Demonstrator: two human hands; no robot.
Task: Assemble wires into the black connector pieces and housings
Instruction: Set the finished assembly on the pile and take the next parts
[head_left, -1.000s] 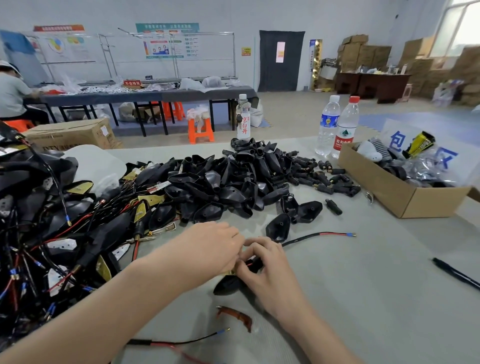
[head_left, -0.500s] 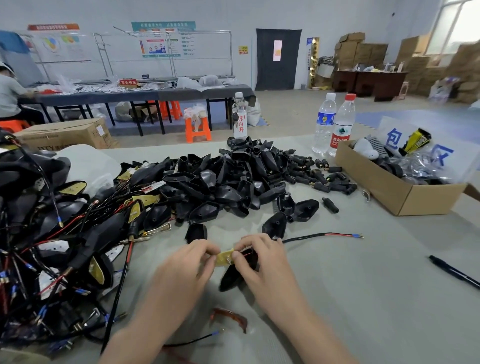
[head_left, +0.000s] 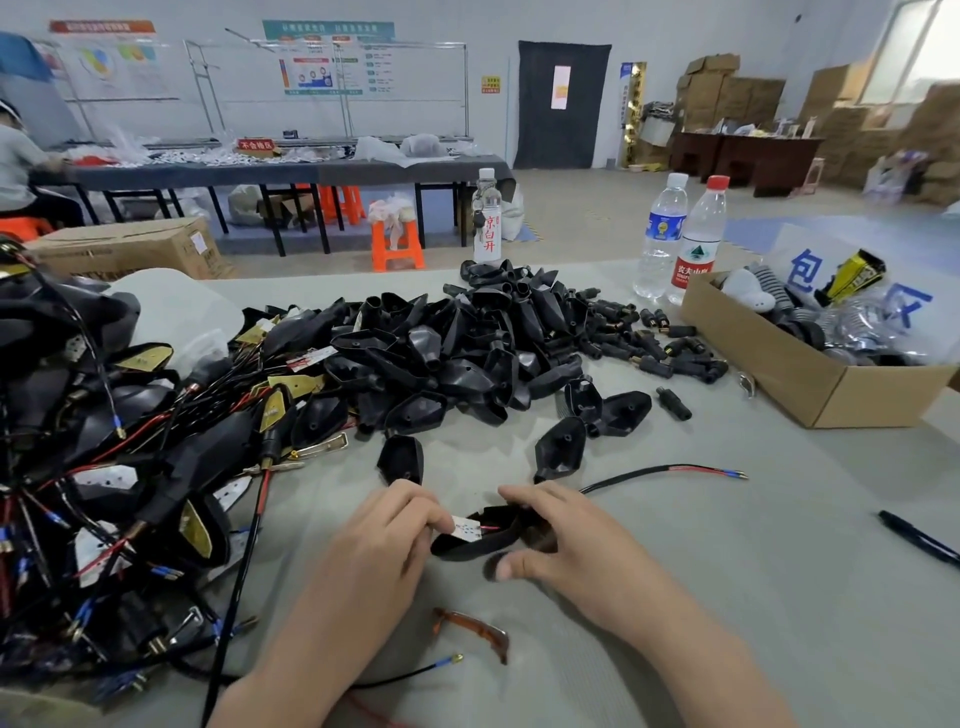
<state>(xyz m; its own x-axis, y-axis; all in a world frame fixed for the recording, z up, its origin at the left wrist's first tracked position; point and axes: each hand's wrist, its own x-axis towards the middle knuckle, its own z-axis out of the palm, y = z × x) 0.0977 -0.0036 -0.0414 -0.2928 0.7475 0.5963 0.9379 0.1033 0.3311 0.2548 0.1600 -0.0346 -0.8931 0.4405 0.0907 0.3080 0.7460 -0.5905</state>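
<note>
Our left hand (head_left: 384, 540) covers the near edge of the small pale plate (head_left: 466, 528) it pinches. Our right hand (head_left: 571, 545) hides the far end of the black housing (head_left: 467, 548), so we cannot see where the wire (head_left: 670, 470) enters it. The right thumb is blurred. The tangle of wired housings (head_left: 130, 457) runs off the left edge. The cardboard box (head_left: 810, 384) and the pen (head_left: 919, 540) are cut by the right edge. The print on the wall posters (head_left: 327, 62) is too small for us to read.
</note>
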